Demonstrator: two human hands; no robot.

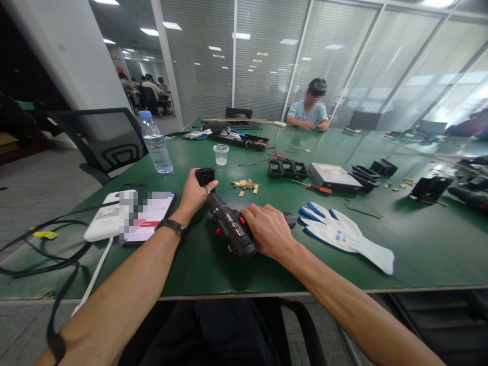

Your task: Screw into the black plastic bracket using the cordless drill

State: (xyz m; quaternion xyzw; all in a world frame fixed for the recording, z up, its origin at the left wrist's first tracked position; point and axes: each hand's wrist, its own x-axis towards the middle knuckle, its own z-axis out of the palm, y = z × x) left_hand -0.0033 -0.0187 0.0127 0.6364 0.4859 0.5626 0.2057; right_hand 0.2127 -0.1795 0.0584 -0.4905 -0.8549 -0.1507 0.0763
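My right hand [267, 229] is wrapped round the handle of a black cordless drill [231, 226] with red buttons. The drill lies on its side low over the green table, its chuck aimed forward and left. My left hand [195, 195] grips a small black plastic part [206, 176], with the thumb along its near side. The drill's tip meets or nearly meets that part; the exact contact is too small to make out. Just right of the part lies a loose pile of small brass-coloured metal pieces [247, 185].
A white glove with blue fingertips [335, 229] lies right of the drill. Beyond are a screwdriver [320, 188], black frames [287, 169] and a grey box [333, 175]. A phone [152, 218], power bank [109, 216], bottle [158, 150] and cup [221, 155] stand left. A person [309, 109] sits opposite.
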